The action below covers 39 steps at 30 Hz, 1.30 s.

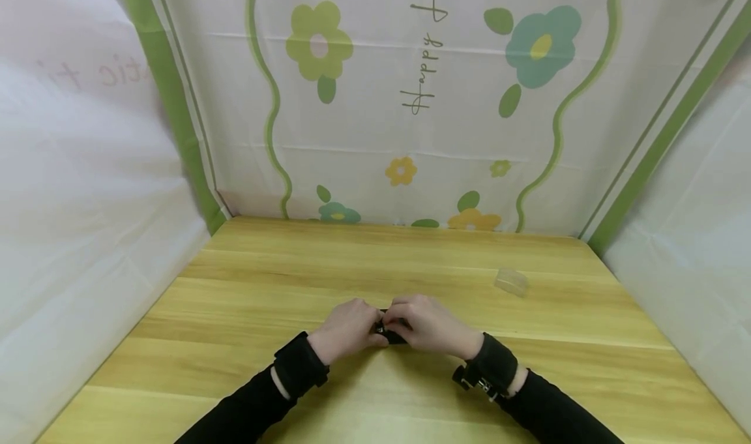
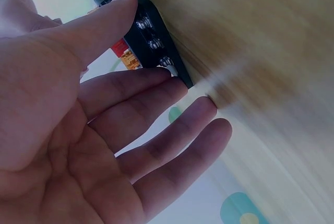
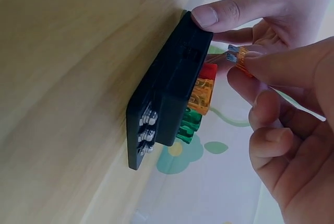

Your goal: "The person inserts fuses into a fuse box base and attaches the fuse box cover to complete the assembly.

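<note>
A black fuse block [image 3: 175, 88] stands on the table between both hands. My left hand [image 1: 349, 330] holds it by one end, thumb [image 2: 122, 10] on top and fingers along its side. In the right wrist view my right hand [image 3: 292, 119] pinches an orange blade fuse [image 3: 241, 61] between thumb and forefinger. Its two metal prongs point at the block, a small gap away. Seated in the block are a red fuse [image 3: 207, 71], orange fuses [image 3: 201, 97] and green fuses [image 3: 189, 125]. Several screw terminals [image 3: 147, 132] line one edge.
On the wooden table [image 1: 264, 281], a clear plastic cover [image 1: 512, 281] lies to the right, beyond my right hand. White fabric walls [image 1: 364, 124] with printed flowers enclose the table at the back and both sides.
</note>
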Available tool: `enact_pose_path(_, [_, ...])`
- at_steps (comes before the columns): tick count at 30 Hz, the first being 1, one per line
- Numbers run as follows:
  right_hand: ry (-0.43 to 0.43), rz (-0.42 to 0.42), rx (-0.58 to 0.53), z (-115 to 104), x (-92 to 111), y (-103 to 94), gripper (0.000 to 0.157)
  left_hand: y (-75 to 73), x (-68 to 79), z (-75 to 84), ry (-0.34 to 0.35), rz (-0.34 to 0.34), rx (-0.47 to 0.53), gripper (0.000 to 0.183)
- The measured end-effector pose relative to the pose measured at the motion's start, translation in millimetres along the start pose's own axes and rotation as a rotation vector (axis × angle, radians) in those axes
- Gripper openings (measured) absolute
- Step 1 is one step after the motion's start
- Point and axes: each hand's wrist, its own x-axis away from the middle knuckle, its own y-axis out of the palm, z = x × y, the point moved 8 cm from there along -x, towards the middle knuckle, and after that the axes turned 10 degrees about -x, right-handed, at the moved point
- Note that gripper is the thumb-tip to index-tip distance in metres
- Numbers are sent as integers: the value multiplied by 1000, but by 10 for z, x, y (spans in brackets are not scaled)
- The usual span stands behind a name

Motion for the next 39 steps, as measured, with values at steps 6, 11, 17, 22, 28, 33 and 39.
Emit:
enact_pose_path(6, [-3,5,-8,6,0,-6,7,4,4,-4,4,12,-3,21])
enact_pose_path(11, [1,-4,5,4,3,0,8,2,10,-8,9,27,1,22])
enact_pose_path(17, [13,-21,11,17,10,19,8,22,8,-20,-2,17,-17,22])
enact_pose_path(22, [21,-33,14,42,16,46,6,21,8,-16,-1,16,-20,22])
enact_pose_path(28, [14,-37,47,31,13,64,6,24,10,-15,-1,13,-16,20])
enact_pose_path(33, [-4,-46,78,19,15,89,8,19,13,-10,3,12,-15,19])
enact_pose_path(39, [-23,-50,88,7,25,109,8,29,19,-5,1,13,-22,18])
